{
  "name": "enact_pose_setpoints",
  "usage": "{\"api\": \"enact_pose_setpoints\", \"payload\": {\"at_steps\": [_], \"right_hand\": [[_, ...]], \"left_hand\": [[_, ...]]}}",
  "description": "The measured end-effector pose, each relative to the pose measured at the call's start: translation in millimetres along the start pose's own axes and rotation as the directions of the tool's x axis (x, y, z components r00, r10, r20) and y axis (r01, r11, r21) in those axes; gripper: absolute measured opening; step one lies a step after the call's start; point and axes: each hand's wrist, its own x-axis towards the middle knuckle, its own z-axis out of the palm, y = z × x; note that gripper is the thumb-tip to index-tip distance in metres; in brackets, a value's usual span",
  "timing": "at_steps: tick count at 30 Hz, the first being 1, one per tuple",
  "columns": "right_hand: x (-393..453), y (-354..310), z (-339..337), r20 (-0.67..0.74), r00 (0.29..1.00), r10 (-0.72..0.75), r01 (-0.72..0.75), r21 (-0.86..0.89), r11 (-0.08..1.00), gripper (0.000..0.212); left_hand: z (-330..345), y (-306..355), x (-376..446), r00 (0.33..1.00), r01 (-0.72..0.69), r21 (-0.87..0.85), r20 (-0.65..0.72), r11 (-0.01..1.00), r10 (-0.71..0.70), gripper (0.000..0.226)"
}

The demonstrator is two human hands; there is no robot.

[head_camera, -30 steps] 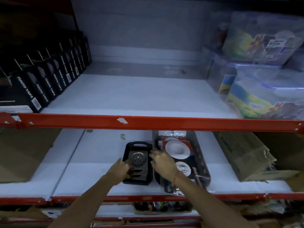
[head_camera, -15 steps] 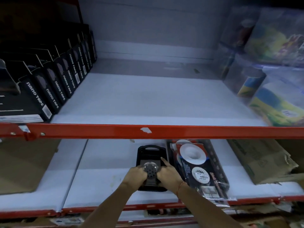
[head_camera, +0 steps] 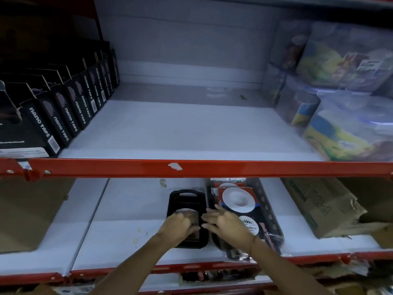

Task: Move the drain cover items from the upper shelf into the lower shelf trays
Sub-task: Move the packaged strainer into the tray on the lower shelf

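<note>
The upper shelf (head_camera: 187, 128) lies bare mid-span. On the lower shelf (head_camera: 127, 237), near its front edge, a black tray (head_camera: 186, 198) holds a drain cover under both hands: left hand (head_camera: 179, 227) curled onto it, right hand (head_camera: 228, 225) spread loose, apparently seating it flat.

Shelving unit, red steel beams (head_camera: 212, 168), white shelf boards (head_camera: 180, 133). Grey back panel (head_camera: 191, 50). Upper tier: black "nano tape" boxes (head_camera: 63, 116) left, clear plastic containers (head_camera: 344, 116) right. Lower tier: torn cardboard box (head_camera: 319, 207). Dim lighting.
</note>
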Motion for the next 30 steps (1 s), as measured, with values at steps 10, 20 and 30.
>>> {"api": "enact_pose_setpoints", "payload": {"at_steps": [10, 20, 30], "right_hand": [[-103.4, 82.7, -33.4, 0.394, 0.911, 0.124, -0.137, 0.004, 0.991, 0.136], [-69.5, 113.6, -43.9, 0.207, 0.978, -0.019, 0.076, -0.273, 0.959, 0.068], [-82.5, 121.7, -14.7, 0.013, 0.991, -0.134, 0.135, -0.125, 0.983, 0.043]], "left_hand": [[-3.8, 88.9, 35.0, 0.931, -0.349, -0.104, 0.072, 0.931, 0.358, 0.122], [-11.2, 92.0, 70.2, 0.963, -0.235, 0.103, 0.16, 0.967, 0.217, 0.079], [8.7, 83.6, 59.7, 0.974, -0.136, 0.051, 0.192, 0.989, 0.124, 0.081]]}}
